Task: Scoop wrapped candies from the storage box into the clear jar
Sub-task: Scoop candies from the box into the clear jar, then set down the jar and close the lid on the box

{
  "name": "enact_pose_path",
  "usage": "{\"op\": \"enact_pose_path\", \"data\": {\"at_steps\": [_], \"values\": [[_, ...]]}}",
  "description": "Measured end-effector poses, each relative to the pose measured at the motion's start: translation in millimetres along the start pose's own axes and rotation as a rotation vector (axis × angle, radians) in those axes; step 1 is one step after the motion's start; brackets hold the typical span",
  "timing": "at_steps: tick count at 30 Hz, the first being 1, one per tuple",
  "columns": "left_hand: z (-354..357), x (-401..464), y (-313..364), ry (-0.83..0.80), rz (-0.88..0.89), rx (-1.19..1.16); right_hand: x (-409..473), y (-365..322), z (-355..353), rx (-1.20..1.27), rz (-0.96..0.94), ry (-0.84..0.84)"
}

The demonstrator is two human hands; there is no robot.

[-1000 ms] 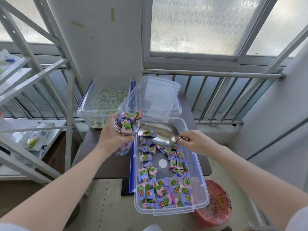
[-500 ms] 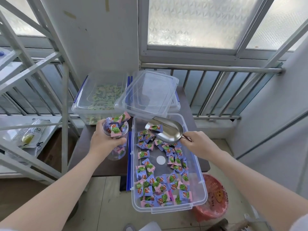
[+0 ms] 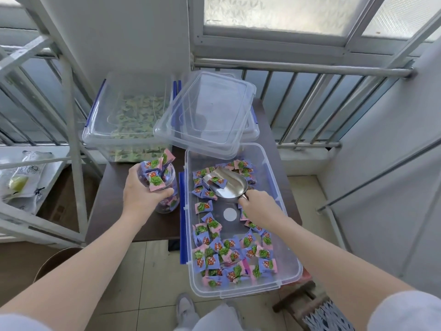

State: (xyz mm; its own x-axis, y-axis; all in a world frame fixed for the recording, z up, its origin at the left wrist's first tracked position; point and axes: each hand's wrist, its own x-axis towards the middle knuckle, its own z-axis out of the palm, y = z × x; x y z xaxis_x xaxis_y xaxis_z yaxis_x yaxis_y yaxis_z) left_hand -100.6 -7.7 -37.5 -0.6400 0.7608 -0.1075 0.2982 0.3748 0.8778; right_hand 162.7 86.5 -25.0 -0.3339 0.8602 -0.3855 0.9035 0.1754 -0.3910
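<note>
Left hand (image 3: 143, 192) wrapped around jar (image 3: 167, 187), left of centre on the surface (image 3: 114, 211), heaped past its rim. Right hand (image 3: 257, 206) closed on scoop (image 3: 226, 185), low in box (image 3: 286, 259) among candies (image 3: 229, 254), centre frame. Risk: more candies tipped onto that heap likely to slide off onto floor.

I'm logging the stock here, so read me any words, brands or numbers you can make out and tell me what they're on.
Nothing can be read for certain.
Candy wrappers in the storage box: printed pictures, lettering too small and blurred.
Candies heaped in the jar: the same wrappers, unreadable.
Packet on the shelf at left: dark printed characters, too blurred to read.
Round white sticker on the box floor: blank.
</note>
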Motion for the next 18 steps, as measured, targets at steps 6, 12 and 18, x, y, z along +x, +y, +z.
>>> {"op": "enact_pose_path", "data": {"at_steps": [6,12,18], "values": [[2.7,-1.2,-5.2,-0.066,0.013,-0.028,14.9,-20.4,19.2,-0.067,0.024,-0.079],[-13.3,-2.4,-9.3,-0.189,-0.022,-0.016,25.4,-33.1,24.8,-0.037,0.005,-0.163],[-27.1,2.4,7.8,0.071,-0.028,-0.035,61.2,-67.2,-21.7,0.635,0.192,0.112]]}}
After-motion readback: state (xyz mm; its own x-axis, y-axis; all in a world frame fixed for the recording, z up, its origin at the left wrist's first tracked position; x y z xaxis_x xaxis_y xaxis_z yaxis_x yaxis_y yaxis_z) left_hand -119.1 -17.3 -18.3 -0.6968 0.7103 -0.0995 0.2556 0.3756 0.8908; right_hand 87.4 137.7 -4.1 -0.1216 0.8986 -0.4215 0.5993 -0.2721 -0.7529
